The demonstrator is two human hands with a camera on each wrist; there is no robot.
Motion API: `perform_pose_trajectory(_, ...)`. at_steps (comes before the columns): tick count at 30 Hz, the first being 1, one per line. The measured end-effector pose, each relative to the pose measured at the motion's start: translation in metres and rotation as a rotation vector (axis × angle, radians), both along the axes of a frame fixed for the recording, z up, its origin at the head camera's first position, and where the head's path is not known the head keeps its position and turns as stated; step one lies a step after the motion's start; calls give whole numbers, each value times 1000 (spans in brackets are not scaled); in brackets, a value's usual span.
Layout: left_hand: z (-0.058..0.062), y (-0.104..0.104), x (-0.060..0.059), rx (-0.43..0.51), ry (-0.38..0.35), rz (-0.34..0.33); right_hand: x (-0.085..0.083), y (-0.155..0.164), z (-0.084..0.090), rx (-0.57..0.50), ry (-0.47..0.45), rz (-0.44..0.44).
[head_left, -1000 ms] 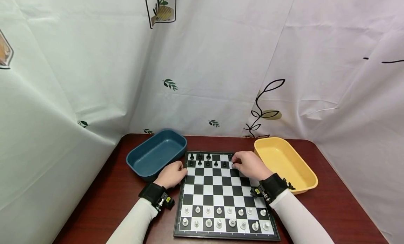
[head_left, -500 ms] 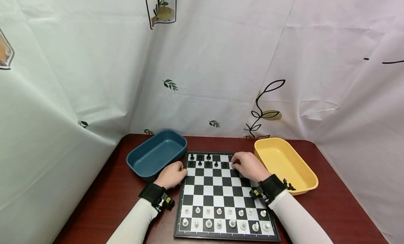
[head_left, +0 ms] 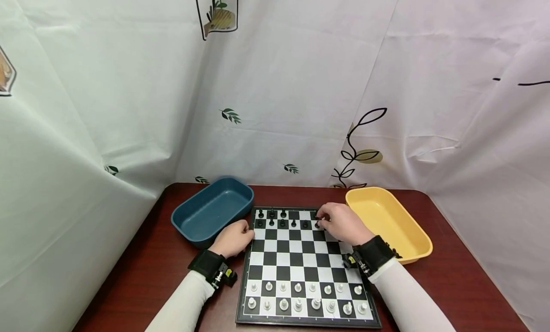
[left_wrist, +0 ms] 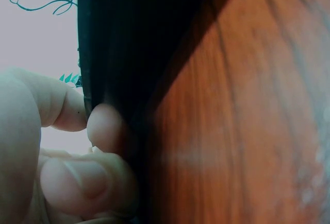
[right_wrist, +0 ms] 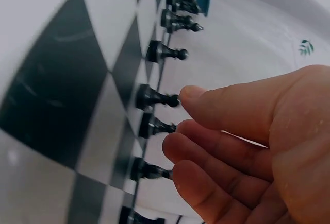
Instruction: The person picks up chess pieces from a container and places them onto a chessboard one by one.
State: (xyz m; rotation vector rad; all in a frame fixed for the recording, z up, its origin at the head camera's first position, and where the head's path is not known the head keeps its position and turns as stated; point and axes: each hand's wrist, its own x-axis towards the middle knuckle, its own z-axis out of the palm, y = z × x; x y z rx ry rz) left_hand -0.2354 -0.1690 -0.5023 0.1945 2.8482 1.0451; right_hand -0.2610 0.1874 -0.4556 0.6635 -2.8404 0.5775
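Since the earlier frames the right hand (head_left: pixel 341 223) has crept slightly toward the far edge of the chessboard (head_left: pixel 301 255), its fingertips now over the black pawn (head_left: pixel 317 224) on the far right part of the board, near the yellow tray (head_left: pixel 418 236). From the right wrist view the fingers (right_wrist: pixel 216 126) are straight and close together, tips touching or just short of the heads of the pawns (right_wrist: pixel 154 98); no pinch is closed yet, and I cannot tell whether the thumb is in contact. The left hand (head_left: pixel 234 237) rests at the board's left edge, beside the blue tray (head_left: pixel 182 217); its fingers (left_wrist: pixel 105 126) are curled against the dark rim of the board, pressing it as if to steady it.

That pawn stands upright on its square in the second row from the far edge, long axis vertical, head up; in the right wrist view it appears lying sideways only because of the camera's tilt. More black pieces (head_left: pixel 282 218) stand just beside it along the far rows, and the white pieces (head_left: pixel 301 296) fill the two near rows.

As I judge it, the risk lies in crowding: neighbouring pawns sit so close that the other fingertips could knock one over while closing on the chosen piece, and a shallow hold on the small round head could let it slip.
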Motion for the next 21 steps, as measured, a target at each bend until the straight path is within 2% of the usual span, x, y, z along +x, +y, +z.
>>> perform_pose_trajectory(7,0,0,1,-2,-1,-6,1,19,16,0,86,7)
perform_pose_trajectory(16,0,0,0,-4,-1,3,-1,55,37,-37,96,-55)
perform_pose_trajectory(21,-1,-1,0,-6,3,0,-4,73,39,27,130,-38)
